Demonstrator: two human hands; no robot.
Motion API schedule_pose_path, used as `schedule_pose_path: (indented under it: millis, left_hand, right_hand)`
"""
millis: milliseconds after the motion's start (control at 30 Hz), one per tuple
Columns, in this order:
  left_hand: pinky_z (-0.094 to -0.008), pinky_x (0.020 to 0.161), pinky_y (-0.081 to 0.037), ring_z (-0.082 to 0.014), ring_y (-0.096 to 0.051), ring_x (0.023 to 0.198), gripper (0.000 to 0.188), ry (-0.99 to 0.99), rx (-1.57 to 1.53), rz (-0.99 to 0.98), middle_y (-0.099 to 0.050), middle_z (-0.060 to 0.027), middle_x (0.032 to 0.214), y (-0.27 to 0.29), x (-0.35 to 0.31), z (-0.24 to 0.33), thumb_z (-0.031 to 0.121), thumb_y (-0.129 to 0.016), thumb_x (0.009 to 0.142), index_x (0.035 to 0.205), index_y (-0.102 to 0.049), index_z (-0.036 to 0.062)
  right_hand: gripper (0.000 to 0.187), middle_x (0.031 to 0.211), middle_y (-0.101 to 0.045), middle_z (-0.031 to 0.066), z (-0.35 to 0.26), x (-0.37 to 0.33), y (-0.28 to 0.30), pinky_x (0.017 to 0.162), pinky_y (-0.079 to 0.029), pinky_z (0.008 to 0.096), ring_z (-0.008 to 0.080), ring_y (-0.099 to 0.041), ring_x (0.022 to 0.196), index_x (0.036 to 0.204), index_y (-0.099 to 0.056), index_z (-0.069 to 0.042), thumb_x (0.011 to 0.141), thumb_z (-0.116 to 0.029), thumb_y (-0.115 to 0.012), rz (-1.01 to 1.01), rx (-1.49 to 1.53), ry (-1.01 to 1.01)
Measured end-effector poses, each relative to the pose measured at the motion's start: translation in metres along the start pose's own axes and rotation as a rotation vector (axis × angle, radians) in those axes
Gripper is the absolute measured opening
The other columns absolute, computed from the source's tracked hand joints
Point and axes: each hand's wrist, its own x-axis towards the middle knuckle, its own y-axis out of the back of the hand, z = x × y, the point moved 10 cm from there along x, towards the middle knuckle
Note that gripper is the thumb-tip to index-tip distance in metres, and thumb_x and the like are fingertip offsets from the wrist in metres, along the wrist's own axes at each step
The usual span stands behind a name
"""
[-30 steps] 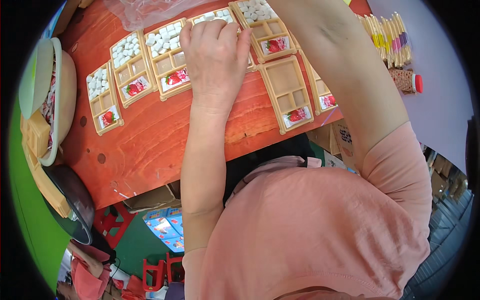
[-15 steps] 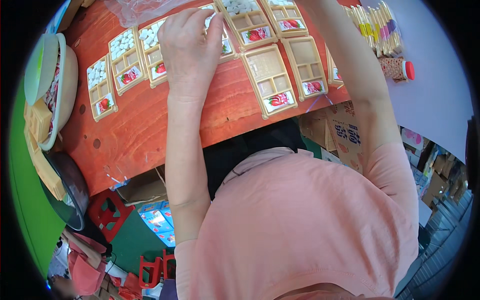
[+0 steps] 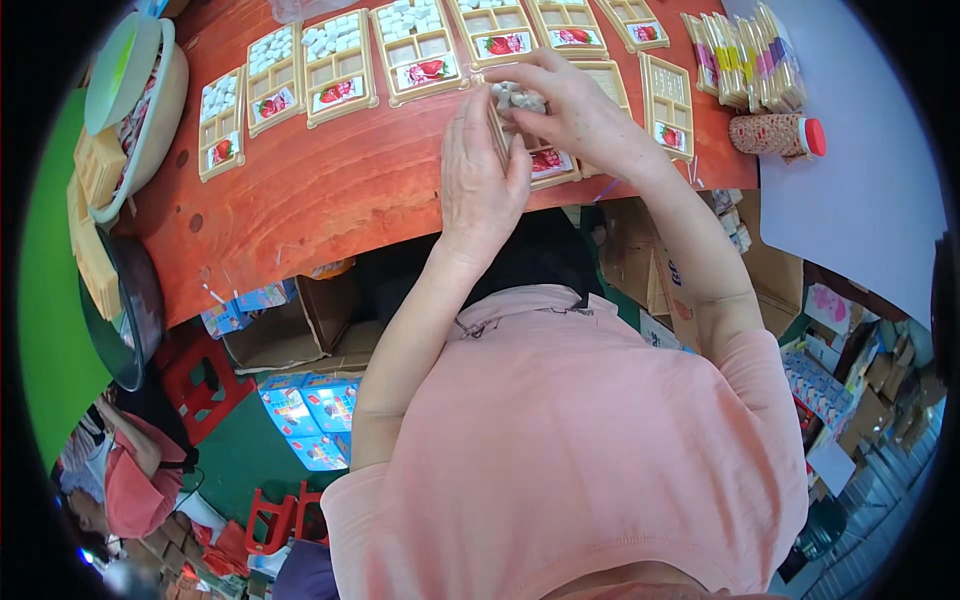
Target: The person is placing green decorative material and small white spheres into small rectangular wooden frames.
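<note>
Under my two hands lies a beige compartment tray, partly hidden by them. In its large section are small white pieces, and a strawberry-printed packet sits at its near end. My left hand rests along the tray's left side, fingers stretched and thumb apart. My right hand arches over the pieces from the right, its fingers and thumb spread around them. Behind it, another beige tray is half covered. A row of similar trays with strawberry packets stretches across the red table, several holding white pieces.
On the right lie bundled sticks in clear wrappers and a red-lidded jar. A large bowl and stacked empty trays stand at the left. Below the table are cardboard boxes and red stools.
Both hands have come back nearer to me and met over one near tray. White pieces now lie in that tray, whose large section was bare. The view has shifted.
</note>
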Motion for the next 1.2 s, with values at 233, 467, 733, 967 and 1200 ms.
schedule_pose_path:
  millis: [233,467,733,967,1200]
  left_hand:
    - [-0.0472,0.101,-0.047,-0.0403,-0.056,0.119,0.047,-0.094,0.136,0.030,-0.054,-0.0236,0.133,0.000,-0.002,0.007,0.004,-0.069,0.085,0.129,-0.054,-0.0022]
    - [-0.0453,0.098,-0.049,-0.0377,-0.058,0.115,0.020,-0.036,0.085,0.086,-0.057,-0.0220,0.130,0.009,-0.004,-0.008,0.004,-0.069,0.085,0.104,-0.069,-0.0014]
    - [-0.0463,0.099,-0.045,-0.0352,-0.059,0.115,0.019,-0.221,0.268,0.072,-0.062,-0.0155,0.126,0.006,0.024,0.021,0.006,-0.069,0.085,0.104,-0.071,0.0020]
    - [-0.0486,0.101,-0.042,-0.0353,-0.058,0.118,0.017,-0.412,0.356,-0.075,-0.066,-0.0136,0.118,-0.016,0.015,0.028,0.011,-0.071,0.087,0.102,-0.070,0.0033]
    - [-0.0453,0.096,-0.044,-0.0331,-0.059,0.112,0.018,-0.293,0.275,0.090,-0.066,-0.0136,0.114,0.022,0.010,0.019,0.008,-0.071,0.084,0.101,-0.069,0.0021]
  right_hand:
    - [0.032,0.107,-0.061,0.0054,0.032,-0.010,0.022,0.074,-0.050,0.0255,0.0107,-0.059,0.082,0.127,-0.063,-0.007,0.095,-0.012,-0.065,0.048,0.308,-0.240]
    - [0.016,0.093,-0.060,0.0087,0.015,-0.030,0.025,0.074,-0.051,0.0332,0.0206,-0.063,0.084,0.101,-0.069,-0.001,0.094,-0.015,-0.066,-0.058,-0.062,-0.130]
    - [0.018,0.092,-0.061,0.0140,0.014,-0.034,0.012,0.077,-0.052,0.0398,0.0307,-0.065,0.088,0.097,-0.069,-0.001,0.091,-0.017,-0.066,-0.088,-0.203,-0.095]
    - [0.022,0.091,-0.065,0.0143,0.031,-0.025,0.031,0.077,-0.053,0.0393,0.0303,-0.066,0.086,0.098,-0.068,0.001,0.094,-0.021,-0.065,0.082,-0.152,-0.185]
    - [0.022,0.095,-0.068,0.0149,0.034,-0.017,0.037,0.078,-0.053,0.0373,0.0295,-0.068,0.088,0.103,-0.069,0.000,0.096,-0.021,-0.065,0.188,-0.049,-0.084]
